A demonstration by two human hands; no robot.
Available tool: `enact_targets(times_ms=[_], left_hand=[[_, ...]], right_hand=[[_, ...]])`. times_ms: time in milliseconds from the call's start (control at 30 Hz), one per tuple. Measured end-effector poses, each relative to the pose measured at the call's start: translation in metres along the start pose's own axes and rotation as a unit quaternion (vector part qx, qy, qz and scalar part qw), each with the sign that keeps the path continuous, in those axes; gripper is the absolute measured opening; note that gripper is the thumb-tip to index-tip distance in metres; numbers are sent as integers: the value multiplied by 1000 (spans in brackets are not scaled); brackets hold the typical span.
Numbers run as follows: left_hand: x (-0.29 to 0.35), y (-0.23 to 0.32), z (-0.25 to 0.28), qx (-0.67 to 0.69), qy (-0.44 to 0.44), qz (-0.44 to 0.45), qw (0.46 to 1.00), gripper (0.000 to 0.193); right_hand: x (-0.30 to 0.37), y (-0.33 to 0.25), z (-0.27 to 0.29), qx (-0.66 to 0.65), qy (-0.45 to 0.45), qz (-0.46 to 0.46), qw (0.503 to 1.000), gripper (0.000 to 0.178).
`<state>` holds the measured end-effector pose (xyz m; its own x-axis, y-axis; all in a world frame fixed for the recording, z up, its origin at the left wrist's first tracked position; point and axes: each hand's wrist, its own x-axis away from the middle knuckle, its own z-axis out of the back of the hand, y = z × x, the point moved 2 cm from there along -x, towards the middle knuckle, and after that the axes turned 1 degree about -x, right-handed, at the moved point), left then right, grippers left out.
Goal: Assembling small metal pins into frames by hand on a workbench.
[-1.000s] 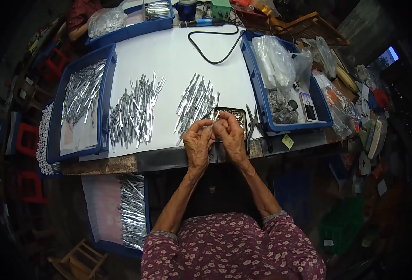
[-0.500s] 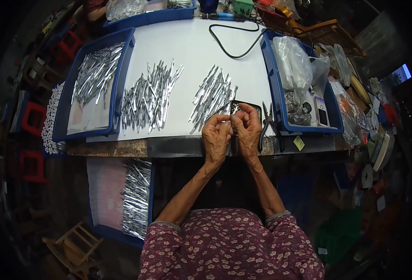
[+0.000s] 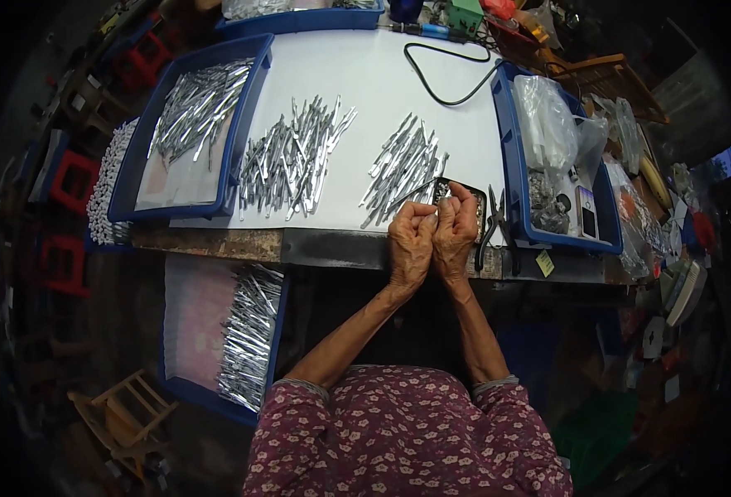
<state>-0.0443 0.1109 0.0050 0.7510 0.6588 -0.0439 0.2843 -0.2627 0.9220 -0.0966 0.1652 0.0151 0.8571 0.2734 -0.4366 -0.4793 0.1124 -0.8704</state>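
Observation:
My left hand [image 3: 412, 247] and my right hand [image 3: 455, 236] meet at the table's front edge, fingertips pinched close together. Whatever small piece they hold is hidden by the fingers. Just behind them lies a pile of thin silvery metal strips [image 3: 400, 170]. A small dark tray [image 3: 483, 217] of tiny parts sits under and beside my right fingers, partly covered by them. Dark-handled pliers [image 3: 495, 222] lie to its right, jaws pointing away from me. A larger pile of similar strips [image 3: 292, 166] is further left.
A blue bin [image 3: 226, 178] of strips stands at left, and another blue bin [image 3: 510, 157] at right holds plastic bags and a phone [image 3: 586, 212]. A black cable [image 3: 419, 73] loops at the back. Below the table edge, a blue tray [image 3: 279, 331] holds more strips.
The whole view has shifted, so the table things appear further right. My hands stay together at the same place by the small tray, now a little closer to each other.

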Motion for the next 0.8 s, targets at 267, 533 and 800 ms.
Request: enact_targets(times_ms=[267, 533, 800], left_hand=[[-5, 3, 9, -22, -29, -5, 999, 6], [-51, 47, 74, -306, 21, -67, 949, 13], [-96, 63, 154, -566, 113, -209, 789, 22]], right_hand=[[-6, -5, 1, -30, -45, -41, 998, 27], [5, -5, 24, -35, -124, -58, 990, 31], [71, -20, 59, 15, -514, -109, 851, 26]])
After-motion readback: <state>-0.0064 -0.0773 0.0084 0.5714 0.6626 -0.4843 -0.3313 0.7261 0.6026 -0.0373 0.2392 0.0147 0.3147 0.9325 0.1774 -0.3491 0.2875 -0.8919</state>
